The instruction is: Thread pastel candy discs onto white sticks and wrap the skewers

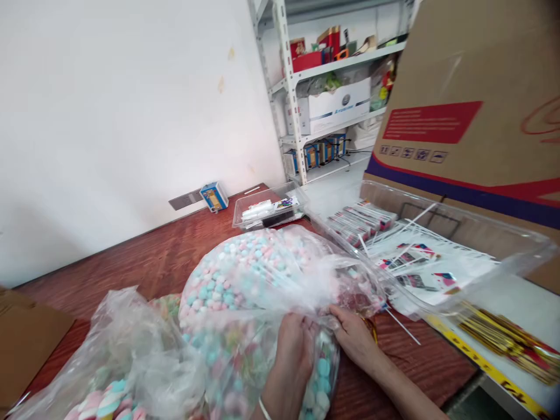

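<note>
A big clear plastic bag [245,274] full of small pink, white and teal sweets lies on the red-brown table [166,256]. My left hand [291,356] reaches into the bag's open mouth, seen through the film; whether it holds a sweet is unclear. My right hand [355,337] pinches the bag's gathered edge just right of the left hand. A white stick [402,328] lies beside the right hand. A second bag of larger twisted sweets [114,385] sits at the lower left.
A clear tray [437,262] with printed wrappers and white sticks stands to the right. Behind it leans a large cardboard box [472,99]. A smaller clear box [269,211], a blue box [214,196], gold strips [507,341] and a white shelf rack [324,99] are nearby.
</note>
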### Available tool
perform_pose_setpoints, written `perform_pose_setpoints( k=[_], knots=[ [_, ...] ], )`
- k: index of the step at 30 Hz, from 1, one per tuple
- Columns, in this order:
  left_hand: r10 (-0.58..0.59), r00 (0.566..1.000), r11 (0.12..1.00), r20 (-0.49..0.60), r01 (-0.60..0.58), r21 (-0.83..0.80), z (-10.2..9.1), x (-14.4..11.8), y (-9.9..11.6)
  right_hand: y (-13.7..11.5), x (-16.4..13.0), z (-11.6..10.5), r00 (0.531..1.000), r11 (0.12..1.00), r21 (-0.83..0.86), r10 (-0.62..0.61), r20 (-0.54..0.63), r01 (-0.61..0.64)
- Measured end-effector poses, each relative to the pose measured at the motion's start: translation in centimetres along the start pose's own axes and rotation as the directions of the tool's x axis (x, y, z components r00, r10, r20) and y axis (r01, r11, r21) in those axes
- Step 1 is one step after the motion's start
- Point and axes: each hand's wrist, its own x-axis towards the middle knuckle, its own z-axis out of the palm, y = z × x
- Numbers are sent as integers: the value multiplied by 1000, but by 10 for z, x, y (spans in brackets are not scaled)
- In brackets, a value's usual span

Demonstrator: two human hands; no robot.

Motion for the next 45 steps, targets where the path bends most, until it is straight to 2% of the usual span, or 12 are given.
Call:
perform_pose_setpoints(
  k=[2, 4, 6, 8, 11, 16, 23, 31, 34, 38, 42, 45],
  knots=[
    [94, 995, 994, 18, -95, 58, -15, -25, -1, 5, 0, 1, 999, 988, -156, 11, 32, -6],
    [339, 931, 860, 135, -365, 357, -27, -41, 6, 7, -2, 4, 996, 949, -311, -20, 83, 45],
    [521, 765, 463, 379, -627, 627, -34, -40, 15, 7, -10, 6, 989, 893, -434, -72, 128, 121],
    [499, 666, 62, 554, -665, 744, -41, -20, 20, 6, -19, 4, 977, 833, -515, -137, 166, 204],
    [361, 749, -175, 555, -530, 830, -51, 22, 12, -2, -28, -10, 940, 754, -561, -266, 215, 342],
    [340, 757, -203, 558, -520, 830, -62, 58, -12, -38, 3, -24, 909, 689, -658, -417, -15, 305],
    [402, 710, -243, 578, -526, 815, -71, 72, -30, -36, 63, 16, 994, 813, -578, -108, -36, 68],
    [392, 688, -301, 611, -531, 792, -74, 82, -34, -51, 31, 14, 996, 871, -490, -71, -44, 41],
    [384, 695, -302, 607, -527, 794, -76, 84, -34, -75, 11, -25, 989, 870, -471, -137, 55, 147],
    [382, 707, -290, 595, -519, 804, -79, 89, -37, -88, 16, -132, 986, 797, -582, -148, 73, 163],
    [395, 702, -296, 593, -514, 805, -89, 98, -45, -47, 57, -235, 998, 717, -697, 52, 30, -17],
    [406, 685, -312, 604, -518, 797, -97, 104, -50, 1, 85, -264, 982, 675, -738, 152, 115, -18]
  ],
)
